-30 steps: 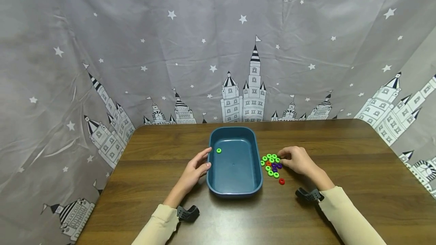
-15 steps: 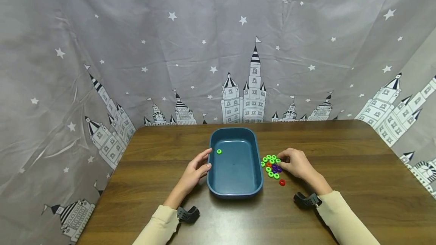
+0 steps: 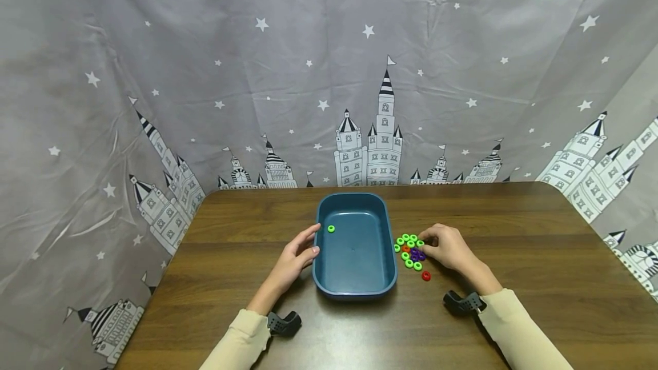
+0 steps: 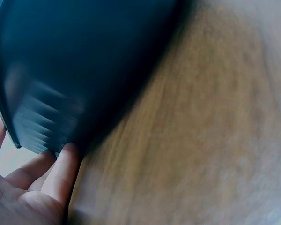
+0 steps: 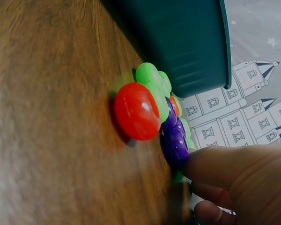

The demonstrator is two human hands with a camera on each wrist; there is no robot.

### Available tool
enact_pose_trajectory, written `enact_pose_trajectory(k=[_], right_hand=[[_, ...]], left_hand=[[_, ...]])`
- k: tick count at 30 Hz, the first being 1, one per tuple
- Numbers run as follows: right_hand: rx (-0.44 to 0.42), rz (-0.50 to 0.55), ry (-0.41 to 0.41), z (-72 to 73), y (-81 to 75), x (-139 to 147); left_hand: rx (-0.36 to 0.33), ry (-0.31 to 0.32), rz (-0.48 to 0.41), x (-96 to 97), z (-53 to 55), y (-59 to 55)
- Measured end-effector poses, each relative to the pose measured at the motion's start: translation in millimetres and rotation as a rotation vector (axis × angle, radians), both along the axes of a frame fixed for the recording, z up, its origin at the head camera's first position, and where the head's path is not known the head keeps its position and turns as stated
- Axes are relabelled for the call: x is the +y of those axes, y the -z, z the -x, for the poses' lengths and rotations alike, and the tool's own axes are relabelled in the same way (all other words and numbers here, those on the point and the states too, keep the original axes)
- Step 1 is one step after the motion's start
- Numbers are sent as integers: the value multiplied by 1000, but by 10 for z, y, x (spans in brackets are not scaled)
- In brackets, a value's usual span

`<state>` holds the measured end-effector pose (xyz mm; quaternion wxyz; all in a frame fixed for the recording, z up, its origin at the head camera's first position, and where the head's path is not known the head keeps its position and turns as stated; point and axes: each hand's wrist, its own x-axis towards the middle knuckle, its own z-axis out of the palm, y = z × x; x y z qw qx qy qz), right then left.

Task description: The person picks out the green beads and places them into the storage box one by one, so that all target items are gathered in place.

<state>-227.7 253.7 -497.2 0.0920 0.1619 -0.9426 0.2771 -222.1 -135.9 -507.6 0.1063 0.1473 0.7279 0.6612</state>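
My left hand (image 3: 291, 257) rests its fingertips and thumb against the left side of a blue plastic bin (image 3: 354, 293); in the left wrist view its fingers (image 4: 61, 176) touch the bin's outer wall (image 4: 84, 56). One small green ring (image 3: 331, 229) lies inside the bin. Right of the bin, my right hand (image 3: 449, 249) reaches into a cluster of rings, thumb and index finger pinching a green ring (image 3: 420, 244) at its right edge. Close by are several purple rings (image 3: 415, 257); the right wrist view shows the thumb (image 5: 210, 164) against a purple ring (image 5: 174, 140).
Other green rings (image 3: 409, 264) and an orange ring (image 3: 406, 249) make up the cluster. A red ring (image 3: 426, 276) lies nearer the front. All are on a brown wooden table (image 3: 247, 216). Behind it hangs a grey curtain (image 3: 288, 73) with castles and stars.
Over the past second my right hand shifted slightly left and its thumb and index finger closed in around the green ring. The left hand stays at the bin.
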Motion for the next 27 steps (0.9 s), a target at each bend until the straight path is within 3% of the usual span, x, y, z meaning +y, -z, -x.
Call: enact_pose_trajectory(k=[16, 27], right_hand=[[-40, -11, -12, 21, -58, 20], [-30, -12, -11, 161, -349, 23]], left_hand=[[3, 2, 7, -3, 3, 8], [0, -2, 12, -2, 5, 8]])
